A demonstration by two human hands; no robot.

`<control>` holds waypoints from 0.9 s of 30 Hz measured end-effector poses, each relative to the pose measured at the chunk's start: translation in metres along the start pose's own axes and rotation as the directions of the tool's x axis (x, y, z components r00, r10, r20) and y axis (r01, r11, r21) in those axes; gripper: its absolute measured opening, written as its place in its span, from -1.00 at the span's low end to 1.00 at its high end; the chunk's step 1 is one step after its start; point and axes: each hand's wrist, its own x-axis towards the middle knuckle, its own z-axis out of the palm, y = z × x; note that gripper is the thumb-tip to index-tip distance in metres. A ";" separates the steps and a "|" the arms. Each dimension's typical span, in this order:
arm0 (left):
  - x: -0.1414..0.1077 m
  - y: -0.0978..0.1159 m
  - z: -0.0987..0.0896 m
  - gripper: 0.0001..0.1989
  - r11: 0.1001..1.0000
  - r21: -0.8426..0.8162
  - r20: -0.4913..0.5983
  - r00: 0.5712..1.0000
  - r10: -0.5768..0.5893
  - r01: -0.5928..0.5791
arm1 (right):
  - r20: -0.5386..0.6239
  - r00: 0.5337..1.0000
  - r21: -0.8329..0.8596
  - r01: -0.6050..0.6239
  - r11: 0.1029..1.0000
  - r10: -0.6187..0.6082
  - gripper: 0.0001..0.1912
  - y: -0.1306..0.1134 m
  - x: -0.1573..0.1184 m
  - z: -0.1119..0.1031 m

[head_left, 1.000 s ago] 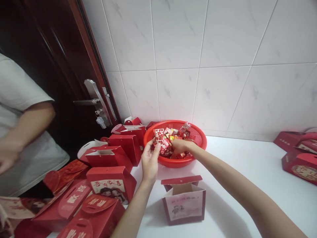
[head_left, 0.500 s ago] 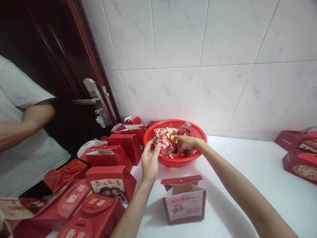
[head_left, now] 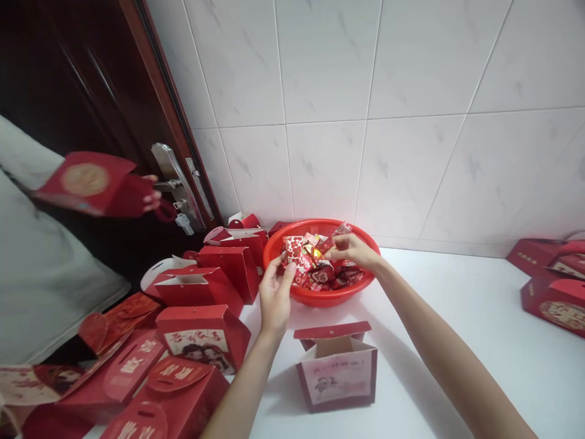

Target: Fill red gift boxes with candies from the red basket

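A red plastic basket [head_left: 315, 301] full of wrapped candies [head_left: 322, 275] stands against the tiled wall. My left hand [head_left: 276, 300] is at its left front rim, closed on several wrapped candies, one of them in a white packet with red pattern [head_left: 295, 247]. Over the basket's right side, my right hand [head_left: 351, 249] pinches a red-wrapped candy [head_left: 325, 245] just above the heap. In front of the basket an open gift box [head_left: 339, 378] stands upright on the white table, its red top flap raised; neither hand touches it.
Many red gift boxes crowd the left side, some open [head_left: 189, 286], others closed [head_left: 180, 390]. More closed boxes [head_left: 555, 302] lie at the far right. At left, another person's hand [head_left: 152, 194] holds a red box [head_left: 91, 183] before a dark door [head_left: 55, 79] with keys in its lock.
My right hand has risen a little out of the candies, now with a red-wrapped candy. My left hand stays put. The other person has brought a red box into view.
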 end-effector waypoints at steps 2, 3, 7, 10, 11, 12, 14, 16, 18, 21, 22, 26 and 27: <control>0.000 0.000 0.000 -0.54 1.000 0.016 0.001 1.000 0.016 -0.016 | -0.046 0.999 0.164 0.034 0.986 -0.026 -0.67 -0.002 -0.006 0.003; -0.001 0.000 0.000 -0.54 0.999 0.034 0.006 0.999 0.032 -0.032 | -0.064 0.997 0.228 0.046 0.973 -0.032 -0.66 -0.003 -0.009 0.005; -0.004 0.002 0.003 -0.49 0.982 0.126 0.048 0.990 0.136 -0.141 | -0.113 0.992 0.363 0.093 0.927 -0.055 -0.67 -0.016 -0.022 0.016; -0.005 0.007 0.007 -0.40 0.967 0.157 0.088 0.978 0.188 -0.200 | -0.140 0.985 0.377 0.143 0.915 -0.096 -0.71 -0.035 -0.037 0.023; -0.006 0.011 0.008 -0.39 0.964 0.161 0.099 0.975 0.197 -0.211 | -0.145 0.983 0.377 0.163 0.912 -0.116 -0.73 -0.042 -0.044 0.025; -0.007 0.015 0.008 -0.38 0.962 0.164 0.109 0.973 0.203 -0.219 | -0.148 0.979 0.378 0.185 0.907 -0.138 -0.74 -0.050 -0.052 0.026; -0.011 0.028 0.008 -0.39 0.959 0.160 0.127 0.968 0.215 -0.233 | -0.143 0.972 0.371 0.225 0.901 -0.184 -0.78 -0.067 -0.070 0.029; -0.019 0.046 0.006 -0.40 0.956 0.143 0.144 0.961 0.236 -0.256 | -0.119 0.967 0.336 0.251 0.908 -0.223 -0.81 -0.082 -0.089 0.033; -0.032 0.064 0.003 -0.41 0.949 0.118 0.143 0.951 0.275 -0.293 | -0.098 0.967 0.281 0.256 0.925 -0.237 -0.82 -0.094 -0.105 0.038; -0.058 0.085 -0.004 -0.42 0.942 0.101 0.117 0.944 0.308 -0.320 | -0.075 0.969 0.196 0.246 0.949 -0.236 -0.76 -0.104 -0.122 0.049; -0.068 0.089 -0.007 -0.42 0.943 0.105 0.111 0.946 0.305 -0.317 | -0.068 0.968 0.160 0.249 0.955 -0.241 -0.75 -0.104 -0.124 0.053; -0.107 0.087 -0.024 -0.45 0.926 0.172 0.086 0.942 0.325 -0.336 | -0.011 0.964 -0.056 0.265 0.963 -0.266 -0.78 -0.100 -0.126 0.065; -0.114 0.083 -0.029 -0.45 0.912 0.213 0.099 0.937 0.336 -0.350 | 0.012 0.963 -0.100 0.268 0.958 -0.268 -0.79 -0.098 -0.126 0.068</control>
